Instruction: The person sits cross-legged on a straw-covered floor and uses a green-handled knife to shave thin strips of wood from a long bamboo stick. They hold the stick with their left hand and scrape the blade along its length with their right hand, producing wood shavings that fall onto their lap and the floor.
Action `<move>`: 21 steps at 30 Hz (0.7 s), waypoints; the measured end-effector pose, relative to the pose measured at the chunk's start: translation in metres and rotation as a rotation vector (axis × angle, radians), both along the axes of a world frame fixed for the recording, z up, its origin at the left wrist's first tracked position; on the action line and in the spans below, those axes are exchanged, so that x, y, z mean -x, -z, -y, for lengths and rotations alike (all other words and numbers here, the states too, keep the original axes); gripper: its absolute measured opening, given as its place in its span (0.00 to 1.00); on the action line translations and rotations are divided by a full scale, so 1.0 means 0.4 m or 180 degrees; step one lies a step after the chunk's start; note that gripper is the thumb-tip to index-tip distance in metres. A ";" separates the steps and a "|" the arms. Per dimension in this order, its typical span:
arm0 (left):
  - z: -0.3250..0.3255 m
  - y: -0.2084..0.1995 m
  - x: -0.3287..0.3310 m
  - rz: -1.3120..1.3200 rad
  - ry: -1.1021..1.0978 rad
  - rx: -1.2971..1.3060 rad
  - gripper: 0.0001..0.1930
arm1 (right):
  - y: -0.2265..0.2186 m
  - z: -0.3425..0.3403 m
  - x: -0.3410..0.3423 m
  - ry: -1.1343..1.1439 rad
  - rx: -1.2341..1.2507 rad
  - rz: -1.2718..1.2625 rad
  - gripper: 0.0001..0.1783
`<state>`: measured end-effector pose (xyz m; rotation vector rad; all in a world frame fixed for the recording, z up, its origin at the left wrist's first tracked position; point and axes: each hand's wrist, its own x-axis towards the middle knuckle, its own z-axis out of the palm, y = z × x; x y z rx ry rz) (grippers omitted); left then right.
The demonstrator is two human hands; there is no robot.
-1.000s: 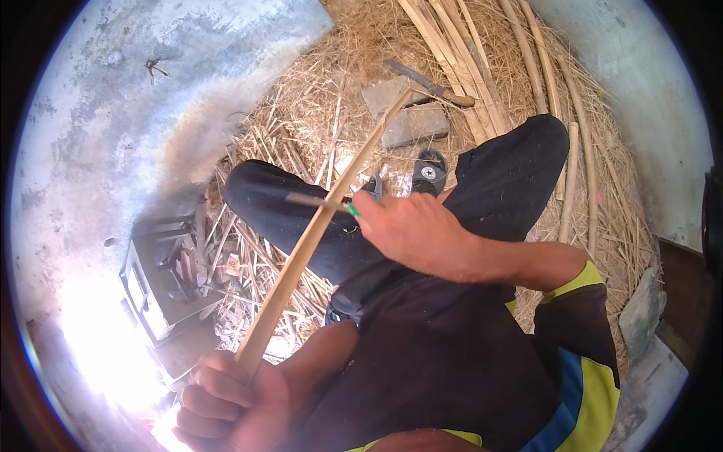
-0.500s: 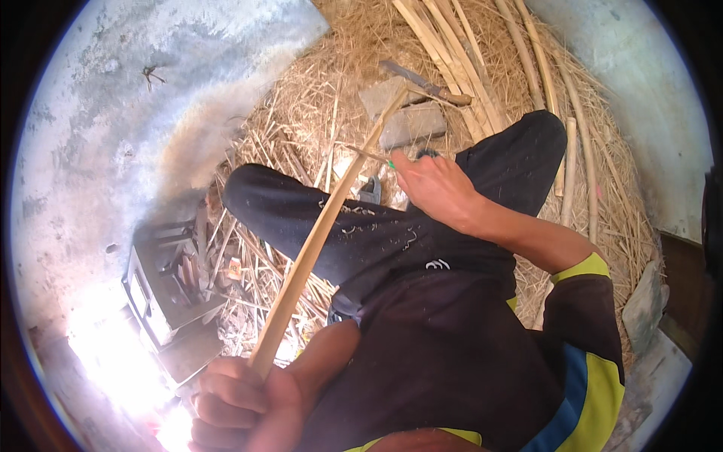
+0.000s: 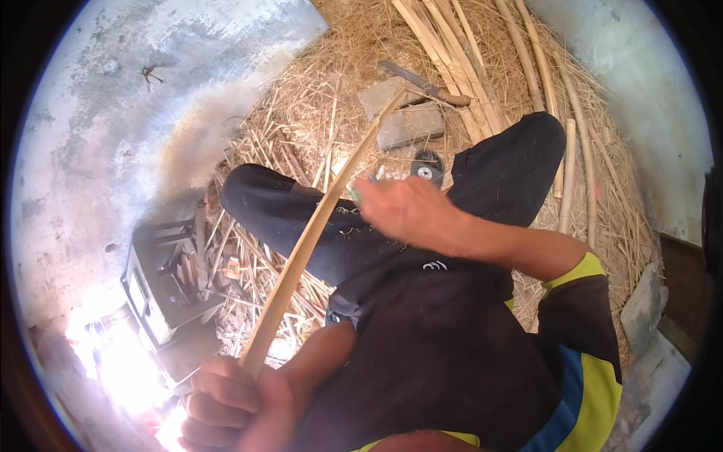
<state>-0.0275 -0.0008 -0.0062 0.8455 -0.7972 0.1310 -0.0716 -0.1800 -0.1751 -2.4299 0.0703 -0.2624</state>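
Observation:
My left hand (image 3: 230,403) is closed around the near end of a long pale strip of split bamboo (image 3: 298,256). The strip slants up and away to the right across my crossed legs, its far end by some blocks on the floor. Beside its middle is my right hand (image 3: 410,215), fingers closed and slightly smeared by motion. A bit of green from a small knife (image 3: 355,194) shows at its fingertips against the strip; the blade is blurred. Pale shavings lie on my dark trousers (image 3: 504,162).
Ahead, a large knife (image 3: 425,83) with a wooden handle lies by grey blocks (image 3: 410,125). Long bamboo strips (image 3: 452,64) and poles (image 3: 568,169) lie at the right over straw-like shavings (image 3: 354,49). An open box (image 3: 169,279) stands at the left near the wall (image 3: 98,143).
My right hand has slid down along the strip toward me and a little left, with the knife. The left hand and the strip's near end have shifted slightly left.

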 end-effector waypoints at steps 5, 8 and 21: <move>-0.013 -0.003 0.007 0.0088 -0.0065 -0.0004 0.22 | 0.104 0.103 -0.048 0.0500 0.0348 -0.0648 0.12; 0.002 -0.002 0.000 0.0029 0.0133 0.0037 0.22 | 0.047 0.059 -0.030 0.0328 0.0213 -0.0338 0.11; -0.018 -0.013 0.005 -0.0003 0.0175 0.0120 0.22 | 0.466 0.314 -0.007 0.1179 0.1247 -0.1072 0.09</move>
